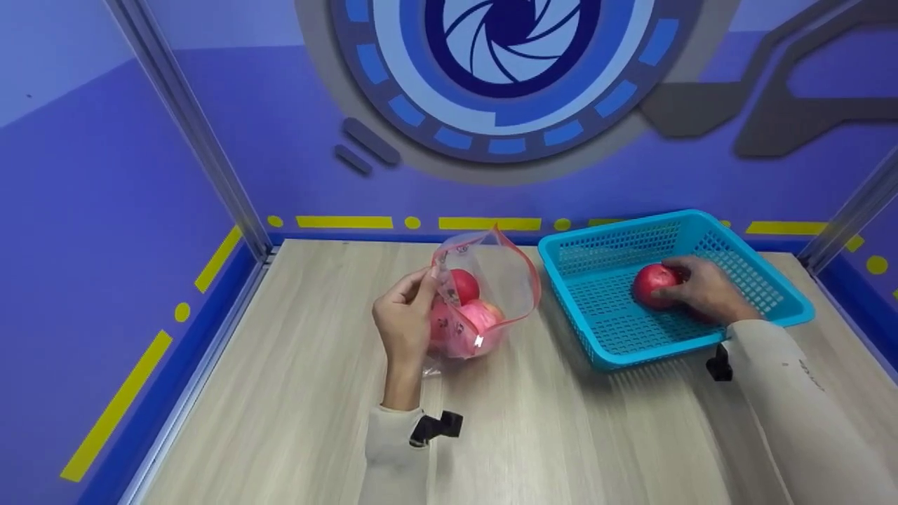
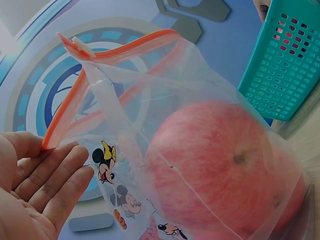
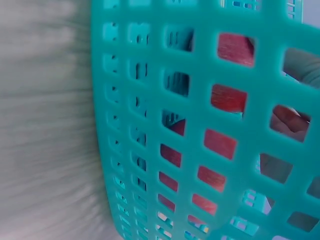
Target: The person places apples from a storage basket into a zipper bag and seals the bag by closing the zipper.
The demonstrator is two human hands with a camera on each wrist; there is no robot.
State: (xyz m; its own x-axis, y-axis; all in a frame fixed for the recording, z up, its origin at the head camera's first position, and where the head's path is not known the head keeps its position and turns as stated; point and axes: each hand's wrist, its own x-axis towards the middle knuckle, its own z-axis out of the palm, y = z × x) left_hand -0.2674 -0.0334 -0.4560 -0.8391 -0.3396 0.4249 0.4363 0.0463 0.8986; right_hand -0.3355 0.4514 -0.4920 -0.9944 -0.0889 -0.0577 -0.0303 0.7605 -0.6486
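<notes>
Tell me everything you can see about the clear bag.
The bag looks like thin, clear plastic, with an orange-red edge round its gaping mouth and printed cartoon characters. It appears to rest upright on the table, left of the blue basket. Red apples sit inside; the left hand pinches its edge.

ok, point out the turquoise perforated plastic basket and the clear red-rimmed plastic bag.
Turquoise perforated plastic basket [image 1: 659, 351]: head view, near rim.
Clear red-rimmed plastic bag [image 2: 195, 80]: left wrist view, bare wall below the rim.
</notes>
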